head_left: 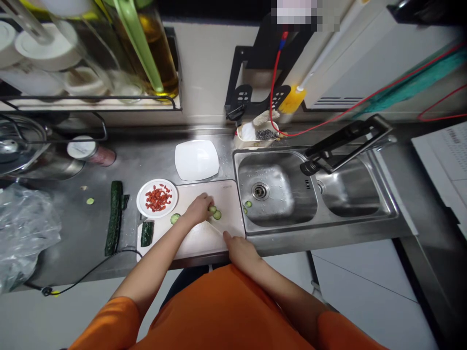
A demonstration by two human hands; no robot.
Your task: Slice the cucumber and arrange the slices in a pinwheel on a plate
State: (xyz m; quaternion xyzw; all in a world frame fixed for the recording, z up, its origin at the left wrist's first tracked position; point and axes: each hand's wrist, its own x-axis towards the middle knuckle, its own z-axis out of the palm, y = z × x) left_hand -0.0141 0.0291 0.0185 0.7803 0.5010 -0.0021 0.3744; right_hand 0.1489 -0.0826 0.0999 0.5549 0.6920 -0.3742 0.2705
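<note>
On the white cutting board (197, 243), my left hand (199, 209) is curled over a cucumber piece mostly hidden beneath the fingers. Cucumber slices (217, 215) lie beside its fingertips, and another slice (175, 218) is left of the wrist. My right hand (243, 250) is closed around a knife (213, 227), whose pale blade points toward my left hand; the handle is hidden in the grip. A short cucumber chunk (147, 234) rests at the board's left edge. Behind it, a white plate (139, 206) holds small red dried berries.
A whole cucumber (114, 218) lies left of the board. Behind the board stands an empty white dish (197, 160). To the right is a steel sink (280, 218) with a black faucet (324, 146). A plastic bag (25, 233) and a black cord (91, 270) are at left.
</note>
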